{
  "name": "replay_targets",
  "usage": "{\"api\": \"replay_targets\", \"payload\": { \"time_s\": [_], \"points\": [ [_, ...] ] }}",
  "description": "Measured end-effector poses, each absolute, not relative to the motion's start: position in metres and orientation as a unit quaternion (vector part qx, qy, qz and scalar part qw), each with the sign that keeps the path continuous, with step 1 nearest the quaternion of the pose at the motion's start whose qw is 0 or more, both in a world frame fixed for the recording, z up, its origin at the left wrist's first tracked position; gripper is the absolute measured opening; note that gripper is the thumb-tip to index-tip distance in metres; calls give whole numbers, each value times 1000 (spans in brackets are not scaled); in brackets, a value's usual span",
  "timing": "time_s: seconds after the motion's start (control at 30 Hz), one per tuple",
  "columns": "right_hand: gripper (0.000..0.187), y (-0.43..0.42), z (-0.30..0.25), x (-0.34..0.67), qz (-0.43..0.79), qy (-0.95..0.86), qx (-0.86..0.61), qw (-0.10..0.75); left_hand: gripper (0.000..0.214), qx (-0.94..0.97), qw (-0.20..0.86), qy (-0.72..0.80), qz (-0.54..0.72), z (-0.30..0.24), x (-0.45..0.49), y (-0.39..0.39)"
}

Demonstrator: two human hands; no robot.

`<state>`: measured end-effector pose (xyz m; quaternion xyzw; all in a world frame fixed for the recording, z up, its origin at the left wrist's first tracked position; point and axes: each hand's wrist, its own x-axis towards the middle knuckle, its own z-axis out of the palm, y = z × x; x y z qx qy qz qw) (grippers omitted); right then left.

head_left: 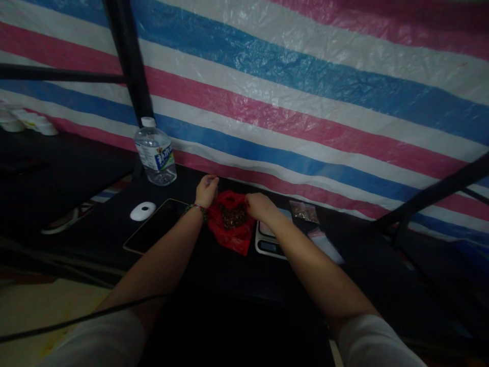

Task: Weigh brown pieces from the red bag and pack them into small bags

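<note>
A red plastic bag (232, 235) lies open on the dark table, with small brown pieces (233, 216) heaped inside. My left hand (206, 190) is closed at the bag's far left corner, pinching something small and pale that I cannot make out. My right hand (259, 205) is curled shut at the bag's right edge; whether it grips the bag is hidden. Under my right wrist sits a small digital scale (267, 243). A little clear bag of brown pieces (304, 212) lies just right of it.
A water bottle (156, 152) stands at the back left against the striped tarp (305, 102). A white mouse (142, 210) and a dark tablet (156, 225) lie left of the bag. Empty clear bags (324, 243) rest at right. Black frame poles (128, 61) cross the view.
</note>
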<state>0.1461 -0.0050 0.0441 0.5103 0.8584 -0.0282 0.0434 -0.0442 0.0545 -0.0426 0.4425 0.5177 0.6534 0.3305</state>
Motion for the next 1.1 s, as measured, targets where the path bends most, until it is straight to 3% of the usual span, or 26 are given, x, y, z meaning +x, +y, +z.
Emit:
{"api": "replay_targets", "payload": {
  "time_s": [0.17,0.43,0.67,0.87,1.1],
  "points": [
    [21,-17,33,138,-112,906,404,-55,31,435,363,486,665,-44,-39,60],
    [40,-13,20,116,-153,934,323,22,30,440,376,465,670,-45,-39,61],
    [32,-2,15,117,-98,918,381,48,29,445,376,464,667,-47,-39,63],
    [58,-2,19,121,-179,928,323,56,29,452,377,462,664,-46,-40,62],
    [46,-5,10,108,-178,915,360,37,30,448,378,465,663,-45,-40,61]
  ]
}}
